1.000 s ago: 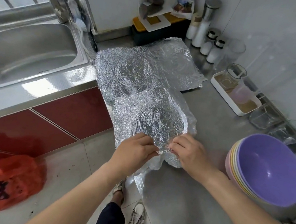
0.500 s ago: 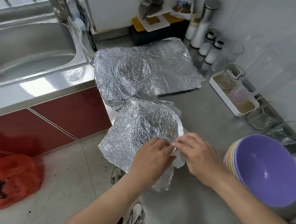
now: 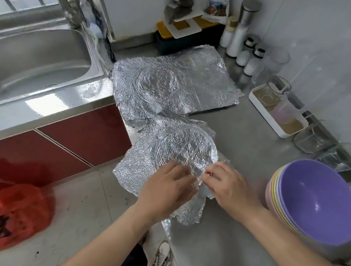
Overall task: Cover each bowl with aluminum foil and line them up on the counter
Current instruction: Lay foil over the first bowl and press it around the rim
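Steel counter (image 3: 258, 139) | bowl stack (image 3: 317, 200) at right | left hand (image 3: 167, 187), right hand (image 3: 231, 189) apparently pinch crumpled foil (image 3: 179, 149) | flat foil (image 3: 187, 83) behind

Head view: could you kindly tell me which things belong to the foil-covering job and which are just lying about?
Job in hand:
near foil sheet, pinched by left hand and right hand
far foil sheets
stacked bowls

Lying about:
sink
red bag
shakers
white tray
shelf rack

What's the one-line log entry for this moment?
step: foil handling | left hand: grips front foil sheet | right hand: pinches same sheet | bowl stack: uncovered
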Demonstrator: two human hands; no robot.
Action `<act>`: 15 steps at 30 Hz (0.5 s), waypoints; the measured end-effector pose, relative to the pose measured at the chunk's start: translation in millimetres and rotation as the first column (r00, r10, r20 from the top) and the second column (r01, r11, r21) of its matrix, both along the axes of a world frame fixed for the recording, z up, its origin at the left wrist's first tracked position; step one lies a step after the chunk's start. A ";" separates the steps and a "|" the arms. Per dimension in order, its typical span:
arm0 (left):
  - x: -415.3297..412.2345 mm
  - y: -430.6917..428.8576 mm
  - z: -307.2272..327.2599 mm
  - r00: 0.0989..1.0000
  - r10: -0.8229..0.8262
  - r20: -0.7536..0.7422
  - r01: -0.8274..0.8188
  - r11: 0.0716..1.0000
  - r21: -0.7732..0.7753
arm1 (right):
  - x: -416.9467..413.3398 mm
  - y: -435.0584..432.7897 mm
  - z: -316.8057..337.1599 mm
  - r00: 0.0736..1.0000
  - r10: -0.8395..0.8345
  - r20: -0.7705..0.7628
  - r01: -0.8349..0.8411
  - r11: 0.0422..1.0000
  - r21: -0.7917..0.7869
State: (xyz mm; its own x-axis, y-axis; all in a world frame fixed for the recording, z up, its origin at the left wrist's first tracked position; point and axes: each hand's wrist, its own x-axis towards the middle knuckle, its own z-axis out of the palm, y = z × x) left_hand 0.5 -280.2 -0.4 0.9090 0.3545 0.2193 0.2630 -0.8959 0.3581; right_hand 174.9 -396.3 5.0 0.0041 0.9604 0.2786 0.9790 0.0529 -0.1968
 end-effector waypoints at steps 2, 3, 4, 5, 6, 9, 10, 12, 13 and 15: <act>-1.4 -1.6 -0.7 1.000 -0.018 0.023 0.017 1.000 0.021 | -1.7 -0.3 -3.3 1.000 0.013 0.025 -0.013 1.000 0.022; -2.2 -1.5 -1.2 1.000 -0.011 0.011 0.011 1.000 0.025 | -3.1 -0.1 -5.6 0.999 0.030 0.030 -0.031 0.999 0.031; -2.3 -1.0 -2.1 1.000 -0.008 0.004 0.008 1.000 0.028 | -3.8 0.3 -7.6 0.998 0.051 0.031 -0.052 0.998 0.036; -1.8 -0.7 -2.6 1.000 -0.011 0.000 0.011 0.999 0.035 | -4.4 1.0 -9.2 0.997 0.071 0.031 -0.072 0.997 0.039; -1.0 -0.8 -3.0 1.000 -0.018 -0.001 0.018 0.999 0.044 | -4.6 1.4 -10.4 0.996 0.085 0.030 -0.086 0.995 0.039; 0.4 0.0 -4.5 1.000 -0.029 0.008 0.028 0.996 0.085 | -4.0 4.4 -9.8 0.993 0.112 0.046 -0.114 0.993 0.045; 0.8 -0.4 -5.4 1.000 -0.027 0.006 0.026 0.995 0.096 | -3.7 5.6 -8.7 0.991 0.120 0.061 -0.123 0.991 0.052; 1.9 -1.8 -9.0 1.000 -0.021 -0.001 0.021 0.992 0.124 | -2.4 8.5 -7.2 0.986 0.135 0.099 -0.142 0.988 0.067; 3.4 -3.4 -9.3 1.000 -0.014 -0.008 0.015 0.991 0.131 | -1.1 10.0 -6.5 0.983 0.137 0.119 -0.146 0.987 0.070; 8.9 -6.8 -8.1 1.000 0.002 -0.019 0.000 0.992 0.125 | 3.0 12.6 -5.2 0.980 0.122 0.155 -0.134 0.989 0.069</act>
State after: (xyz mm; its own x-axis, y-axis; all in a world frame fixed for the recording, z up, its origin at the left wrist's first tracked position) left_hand 9.4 -287.0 -8.5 0.9131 0.3260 0.2449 0.2694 -0.9332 0.2378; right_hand 177.9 -383.7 -0.3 -0.1651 0.9253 0.3414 0.9812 0.1892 -0.0384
